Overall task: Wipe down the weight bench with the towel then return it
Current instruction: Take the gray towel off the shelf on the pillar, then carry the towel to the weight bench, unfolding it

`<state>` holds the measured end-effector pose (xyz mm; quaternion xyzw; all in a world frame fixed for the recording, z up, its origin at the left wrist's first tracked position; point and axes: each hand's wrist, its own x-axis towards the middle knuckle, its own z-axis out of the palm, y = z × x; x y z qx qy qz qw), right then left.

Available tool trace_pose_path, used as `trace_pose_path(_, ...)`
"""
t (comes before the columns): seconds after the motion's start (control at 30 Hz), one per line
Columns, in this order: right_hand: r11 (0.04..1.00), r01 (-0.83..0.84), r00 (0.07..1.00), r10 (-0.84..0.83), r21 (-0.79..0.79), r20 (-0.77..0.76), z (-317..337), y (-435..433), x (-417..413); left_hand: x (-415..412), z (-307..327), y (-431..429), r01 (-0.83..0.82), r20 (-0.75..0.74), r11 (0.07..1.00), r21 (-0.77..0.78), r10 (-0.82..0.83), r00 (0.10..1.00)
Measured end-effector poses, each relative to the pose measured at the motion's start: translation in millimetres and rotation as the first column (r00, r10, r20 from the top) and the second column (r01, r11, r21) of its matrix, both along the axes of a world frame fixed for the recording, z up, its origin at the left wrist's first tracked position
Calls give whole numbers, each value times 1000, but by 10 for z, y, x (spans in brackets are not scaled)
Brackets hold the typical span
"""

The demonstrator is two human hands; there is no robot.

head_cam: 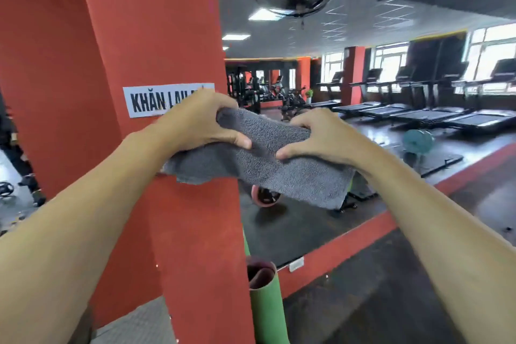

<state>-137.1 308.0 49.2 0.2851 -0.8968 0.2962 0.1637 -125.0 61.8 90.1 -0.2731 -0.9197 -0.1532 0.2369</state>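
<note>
A folded grey towel [265, 156] is held up at chest height between both hands, in front of a red pillar [145, 36]. The left hand [201, 123] is closed over the towel's upper left part, its thumb pressed on the near face and its fingers curled over the top edge. The right hand [318, 137] is closed on the towel's right part in the same way, thumb in front and fingers wrapped behind. The two thumbs are near each other but apart, with a strip of cloth between them. A loose corner of the towel hangs below the left hand against the pillar, and another end droops below the right wrist. Just behind the left hand, a white printed label [156, 102] is fixed to the pillar and partly covered by the knuckles. Below the forearms, a rolled green mat [265, 304] stands upright beside the pillar. Beyond the right hand, a row of treadmills [418, 109] is seen along the windows. The weight bench cannot be picked out.
</note>
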Motion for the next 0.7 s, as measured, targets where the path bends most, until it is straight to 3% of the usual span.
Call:
trace_pose_path(0.1,993,117,985,-118,18,124,-339,354,754,305,-333,271,94,150,993,-72,-82,985)
trace_pose_path(0.17,976,208,950,-216,58,224,-629,607,1272,536,-624,489,187,239,982,-35,-174,955)
trace_pose_path(0.23,954,279,900,-300,111,315,-929,884,1772,773,-948,743,279,358,959,50,-278,891)
trace_pose_path(0.37,885,457,763,-440,85,473,-1520,1391,2833,1352,-1595,1474,418,512,906,74,-394,763)
trace_pose_path(0.53,700,709,615,-561,-78,554,-2133,1952,4260,2263,-2249,2373,577,683,805,137,-499,534)
trace_pose_path(0.7,444,878,451,-641,-179,621,-2625,2465,5849,3341,-2707,3230,649,762,741,174,-518,388)
